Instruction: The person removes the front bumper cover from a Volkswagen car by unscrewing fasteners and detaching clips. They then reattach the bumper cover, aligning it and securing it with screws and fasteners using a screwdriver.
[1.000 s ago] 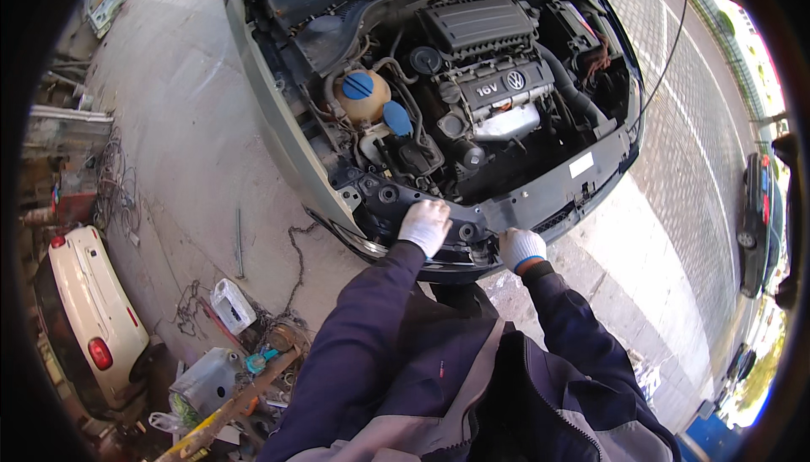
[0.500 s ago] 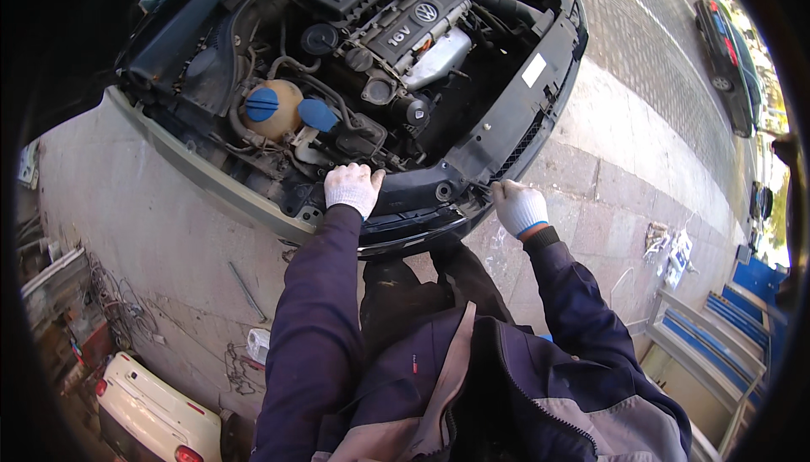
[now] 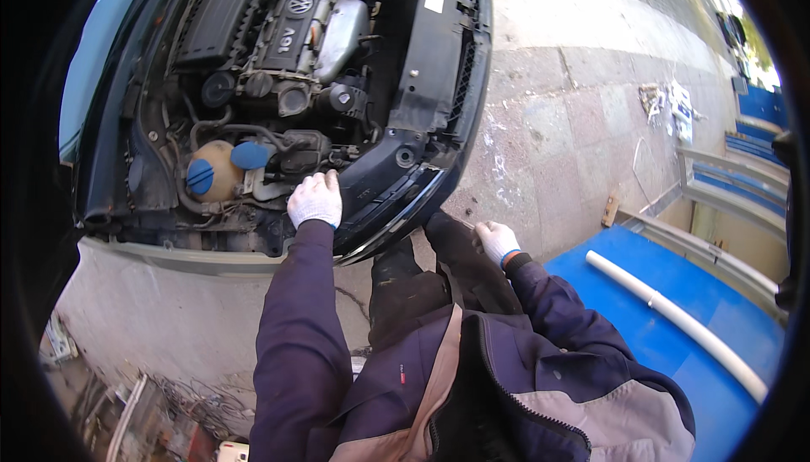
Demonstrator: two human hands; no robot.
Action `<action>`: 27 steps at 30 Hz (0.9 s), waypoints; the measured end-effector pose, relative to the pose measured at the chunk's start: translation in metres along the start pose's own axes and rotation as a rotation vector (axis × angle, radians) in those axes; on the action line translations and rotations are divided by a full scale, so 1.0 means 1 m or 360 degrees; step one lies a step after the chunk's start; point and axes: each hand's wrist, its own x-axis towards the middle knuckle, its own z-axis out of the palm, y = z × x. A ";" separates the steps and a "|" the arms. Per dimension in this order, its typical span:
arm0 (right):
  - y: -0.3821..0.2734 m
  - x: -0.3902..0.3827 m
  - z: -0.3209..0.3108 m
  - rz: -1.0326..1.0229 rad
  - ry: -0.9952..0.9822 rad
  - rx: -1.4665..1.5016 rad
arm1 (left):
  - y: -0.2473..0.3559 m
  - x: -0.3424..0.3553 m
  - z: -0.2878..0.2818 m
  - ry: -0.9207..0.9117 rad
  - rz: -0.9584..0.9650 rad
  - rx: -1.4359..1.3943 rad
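Observation:
My left hand [image 3: 315, 199], in a white knit glove, rests on the front corner [image 3: 364, 194] of a dark car with its fingers curled over the black trim. Off the car, in front of my right thigh, my gloved right hand [image 3: 496, 241] is closed. Something thin and dark seems to stick out from its fingers, too small to name. Ahead lies the open engine bay, with a round tan coolant tank [image 3: 223, 177] under a blue cap and a second blue cap [image 3: 250, 155] near my left hand. The black engine cover [image 3: 295, 27] sits farther back.
To the right a blue panel [image 3: 591, 289] carries a long white pipe [image 3: 683, 331], beside a grey metal frame [image 3: 717, 251]. Litter [image 3: 662, 106] lies on the paving. Cables and scrap [image 3: 181, 407] lie at lower left.
My right hand has come away from the car's front edge, back towards my body. My left hand stays at the corner. The view has swung right, bringing the blue panel and pipe into sight.

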 end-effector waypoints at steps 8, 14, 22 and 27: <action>0.061 -0.016 0.002 0.0217 0.0061 -0.0264 | 0.001 -0.001 0.008 0.0010 -0.0008 0.0067; 0.123 -0.008 0.006 0.0145 0.0024 -0.0293 | 0.008 0.000 0.006 -0.0093 -0.0134 0.0119; 0.212 -0.021 0.050 0.0497 -0.0230 0.0336 | 0.010 0.002 0.009 -0.0118 -0.0180 0.0128; 0.240 -0.036 0.056 0.0493 -0.0316 0.0286 | 0.006 0.001 0.015 -0.0057 -0.0182 0.0112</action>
